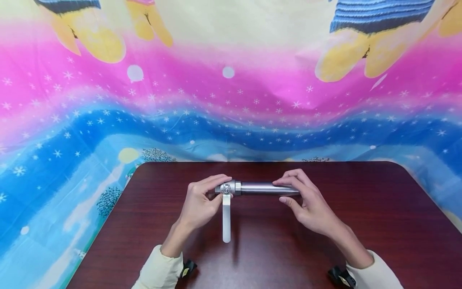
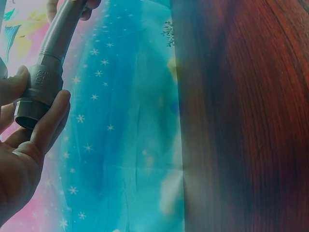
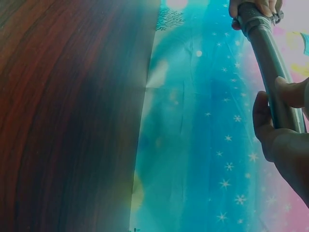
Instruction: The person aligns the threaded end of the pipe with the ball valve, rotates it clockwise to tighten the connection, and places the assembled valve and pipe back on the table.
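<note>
A metal ball valve joined to a straight steel pipe is held level above the table in the head view. My left hand grips the valve body between thumb and fingers. The valve's flat lever handle points down toward me, square to the pipe. In the left wrist view the open end of the valve shows beside the fingers. My right hand holds the pipe near its far right end. Its thumb and curled fingers lie on opposite sides of the pipe in the right wrist view.
A dark reddish wooden table with rounded back corners lies beneath. Behind and beside it hangs a colourful cloth with a snowflake print. Both forearms wear pale sleeves, with black straps at the wrists.
</note>
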Motion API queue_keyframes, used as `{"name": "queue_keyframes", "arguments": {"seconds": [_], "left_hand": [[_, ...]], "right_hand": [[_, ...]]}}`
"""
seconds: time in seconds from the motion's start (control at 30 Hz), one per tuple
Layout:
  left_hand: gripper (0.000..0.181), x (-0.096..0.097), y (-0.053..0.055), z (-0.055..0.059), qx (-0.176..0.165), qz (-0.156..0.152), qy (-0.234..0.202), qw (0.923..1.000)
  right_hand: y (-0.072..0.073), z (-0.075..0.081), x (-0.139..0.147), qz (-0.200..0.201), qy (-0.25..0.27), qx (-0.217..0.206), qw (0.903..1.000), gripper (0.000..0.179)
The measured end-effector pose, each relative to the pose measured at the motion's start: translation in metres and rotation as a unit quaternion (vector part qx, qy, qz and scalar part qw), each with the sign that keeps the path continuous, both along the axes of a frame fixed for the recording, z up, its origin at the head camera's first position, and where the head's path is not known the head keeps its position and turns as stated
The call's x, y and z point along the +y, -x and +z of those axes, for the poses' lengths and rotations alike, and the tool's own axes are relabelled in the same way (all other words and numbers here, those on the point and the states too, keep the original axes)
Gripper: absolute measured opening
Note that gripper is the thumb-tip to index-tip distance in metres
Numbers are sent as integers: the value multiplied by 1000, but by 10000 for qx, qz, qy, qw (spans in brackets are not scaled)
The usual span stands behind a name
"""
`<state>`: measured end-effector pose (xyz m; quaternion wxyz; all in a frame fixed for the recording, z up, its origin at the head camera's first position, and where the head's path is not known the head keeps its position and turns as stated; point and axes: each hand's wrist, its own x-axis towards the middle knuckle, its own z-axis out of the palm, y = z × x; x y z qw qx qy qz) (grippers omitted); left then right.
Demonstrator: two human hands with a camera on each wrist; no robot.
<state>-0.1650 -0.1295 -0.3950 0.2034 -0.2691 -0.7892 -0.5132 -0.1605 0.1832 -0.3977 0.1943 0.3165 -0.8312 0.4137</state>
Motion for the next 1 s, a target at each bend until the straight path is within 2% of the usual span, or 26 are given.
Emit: {"name": "queue_keyframes", "arguments": {"seconds": [0.2,0.4,0.73,1.0], "left_hand": [[44,0,0,0,68,-65,-57,9999],[45,-1,1,0,112,-88,-73,9999],[48,-2,1,1,219,-104,-36,9997],[48,-3,1,1,284,-114,1,9995]], "right_hand": [[0,1,0,-105,-102,189,9997,56],[0,0,1,-147,-166,192,9996,54],[1,0,1,-113,-150,13,9998,54],[0,2,2,304,178,-439,9984,45]]}}
